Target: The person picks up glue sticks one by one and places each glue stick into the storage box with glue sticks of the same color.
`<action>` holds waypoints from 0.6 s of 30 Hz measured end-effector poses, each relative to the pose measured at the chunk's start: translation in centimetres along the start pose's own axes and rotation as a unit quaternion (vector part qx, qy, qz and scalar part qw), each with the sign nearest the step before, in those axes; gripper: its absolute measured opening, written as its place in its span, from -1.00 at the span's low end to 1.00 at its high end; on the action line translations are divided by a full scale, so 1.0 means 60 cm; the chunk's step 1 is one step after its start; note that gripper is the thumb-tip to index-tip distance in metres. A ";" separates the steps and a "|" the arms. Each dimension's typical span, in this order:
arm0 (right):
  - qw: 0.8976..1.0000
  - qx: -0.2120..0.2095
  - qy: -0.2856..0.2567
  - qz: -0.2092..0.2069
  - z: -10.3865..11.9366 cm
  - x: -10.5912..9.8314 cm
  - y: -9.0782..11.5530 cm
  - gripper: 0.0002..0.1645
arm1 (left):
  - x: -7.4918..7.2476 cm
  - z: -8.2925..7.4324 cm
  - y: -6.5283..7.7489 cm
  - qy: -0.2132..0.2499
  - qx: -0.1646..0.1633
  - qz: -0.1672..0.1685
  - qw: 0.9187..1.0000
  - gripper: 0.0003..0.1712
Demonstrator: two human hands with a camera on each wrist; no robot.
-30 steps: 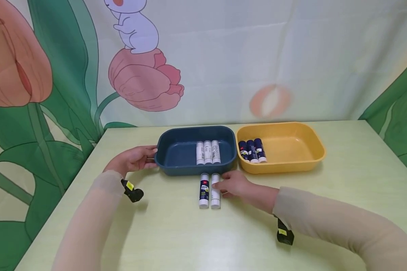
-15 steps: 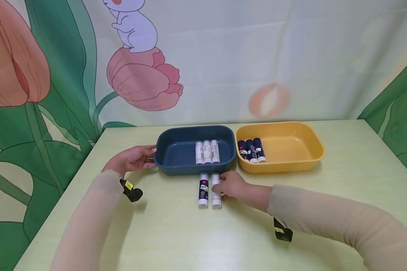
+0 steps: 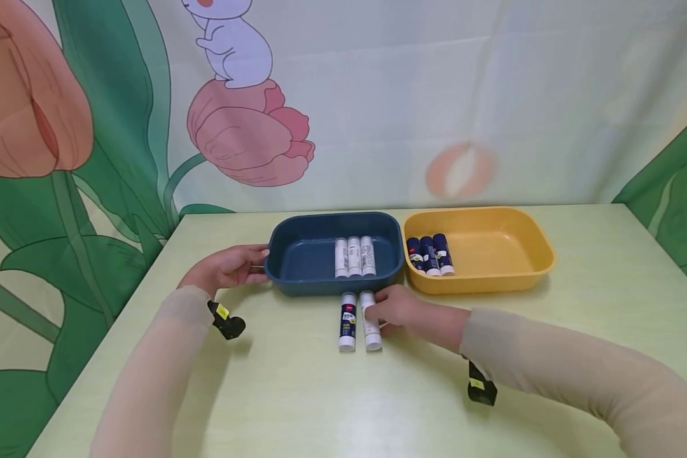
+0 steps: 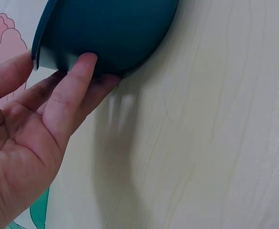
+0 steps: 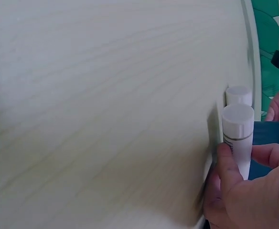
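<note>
My left hand [image 3: 240,266] grips the left end of the blue tray [image 3: 286,286]; in the left wrist view its thumb is at the rim and its fingers [image 4: 72,90] lie against the outer wall. Below that tray's front, my right hand [image 3: 397,306] pinches a white glue stick [image 3: 372,331] between thumb and fingers. The stick is slightly slanted, and part of it is hidden by the fingers. Just left of it lies a dark blue glue stick [image 3: 347,321] with a white end, untouched. The right wrist view shows the pinched white stick [image 5: 238,125] end-on.
Inside the blue tray, several white sticks [image 3: 354,256] lie side by side at the right. A yellow tray [image 3: 509,280] stands close to its right, with dark blue glue sticks [image 3: 429,256] at its left end. Behind the table [image 3: 298,394] hangs a printed cloth [image 3: 378,127].
The white glue stick in my right hand has turned a little, its near end shifting right, away from the dark blue one. My left hand has stayed on the blue tray.
</note>
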State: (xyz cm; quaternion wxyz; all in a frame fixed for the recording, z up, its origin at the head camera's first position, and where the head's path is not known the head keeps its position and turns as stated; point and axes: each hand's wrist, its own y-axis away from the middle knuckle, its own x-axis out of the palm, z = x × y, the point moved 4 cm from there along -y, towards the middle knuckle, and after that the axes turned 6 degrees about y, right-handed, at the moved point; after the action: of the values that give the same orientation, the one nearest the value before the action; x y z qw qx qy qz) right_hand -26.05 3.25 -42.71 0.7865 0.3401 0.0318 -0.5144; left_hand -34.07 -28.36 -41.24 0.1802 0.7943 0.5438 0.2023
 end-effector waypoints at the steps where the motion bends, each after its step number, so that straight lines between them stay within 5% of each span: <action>1: 1.000 0.003 -0.006 0.004 -0.001 -0.001 0.001 -0.35 | 0.001 0.000 0.000 0.000 -0.001 -0.001 1.000 -0.29; 10: 0.998 0.025 -0.043 0.038 0.006 -0.013 0.024 -0.30 | 0.000 -0.002 0.000 0.007 -0.001 -0.005 1.000 -0.28; 18: 0.996 -0.028 -0.056 0.066 0.045 -0.050 0.065 -0.30 | 0.001 0.000 -0.001 0.000 -0.001 -0.005 1.000 -0.30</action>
State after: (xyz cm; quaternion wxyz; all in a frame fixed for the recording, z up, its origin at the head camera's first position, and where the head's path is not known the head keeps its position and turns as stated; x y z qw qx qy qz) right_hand -25.05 4.98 -37.47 0.8287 0.2902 -0.0203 -0.4781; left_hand -34.11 -28.28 -41.25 0.1822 0.7913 0.5477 0.2016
